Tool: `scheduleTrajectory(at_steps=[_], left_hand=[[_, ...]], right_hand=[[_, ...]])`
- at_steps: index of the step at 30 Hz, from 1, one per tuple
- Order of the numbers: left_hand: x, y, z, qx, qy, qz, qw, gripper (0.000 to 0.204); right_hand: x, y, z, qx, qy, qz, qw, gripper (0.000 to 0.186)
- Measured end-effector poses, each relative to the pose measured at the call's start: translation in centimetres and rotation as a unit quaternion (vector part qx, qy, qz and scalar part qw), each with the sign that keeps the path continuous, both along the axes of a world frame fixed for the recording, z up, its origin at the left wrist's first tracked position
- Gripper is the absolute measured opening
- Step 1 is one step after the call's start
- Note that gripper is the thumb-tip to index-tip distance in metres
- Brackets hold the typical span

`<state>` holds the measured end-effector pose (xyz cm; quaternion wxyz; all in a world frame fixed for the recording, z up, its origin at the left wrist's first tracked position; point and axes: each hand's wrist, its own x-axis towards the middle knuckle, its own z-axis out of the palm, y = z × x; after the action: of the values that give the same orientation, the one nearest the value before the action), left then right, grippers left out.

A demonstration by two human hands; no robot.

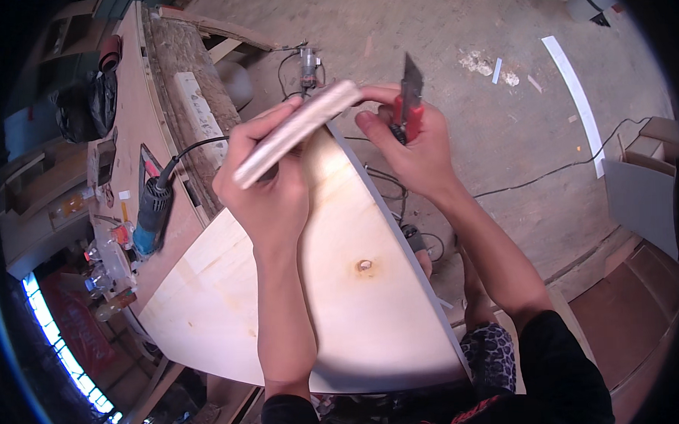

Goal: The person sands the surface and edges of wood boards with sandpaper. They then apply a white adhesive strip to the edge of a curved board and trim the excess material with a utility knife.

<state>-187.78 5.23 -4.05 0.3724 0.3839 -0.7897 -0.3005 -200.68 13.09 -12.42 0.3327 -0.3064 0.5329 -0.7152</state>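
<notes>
My left hand grips a pale strip of edge banding and holds it over the far corner of a light plywood panel. The strip runs from lower left to upper right. My right hand holds a red-handled utility knife with its dark blade pointing up, and its fingertips pinch the strip's right end. The panel has a small knot near its middle and a grey banded edge along its right side.
A blue power tool with a black cord lies on the workbench to the left, beside a white power strip and small clutter. Another small tool and cables lie on the concrete floor. Boards lean at the right.
</notes>
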Motion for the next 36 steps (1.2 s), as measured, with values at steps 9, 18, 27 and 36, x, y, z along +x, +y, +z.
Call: scheduleTrajectory(at_steps=[9,18,27,36], left_hand=[[0.3,-0.8,-0.5,0.003,0.143,0.080,0.987,0.033],[0.0,-0.7,-0.3,0.008,0.146,0.072,0.987,0.033],[0.2,-0.6,-0.5,0.044,0.106,0.080,0.990,0.033],[0.0,-0.5,-0.7,0.005,0.105,0.062,0.993,0.029]], right_hand=[[-0.5,-1.7,0.5,-0.021,0.175,0.018,0.984,0.012],[0.3,-2.0,0.2,-0.084,0.192,-0.045,0.977,0.007],[0.7,-0.7,-0.4,-0.080,0.186,-0.054,0.978,0.008],[-1.9,3.9,-2.7,0.151,0.098,-0.187,0.966,0.026]])
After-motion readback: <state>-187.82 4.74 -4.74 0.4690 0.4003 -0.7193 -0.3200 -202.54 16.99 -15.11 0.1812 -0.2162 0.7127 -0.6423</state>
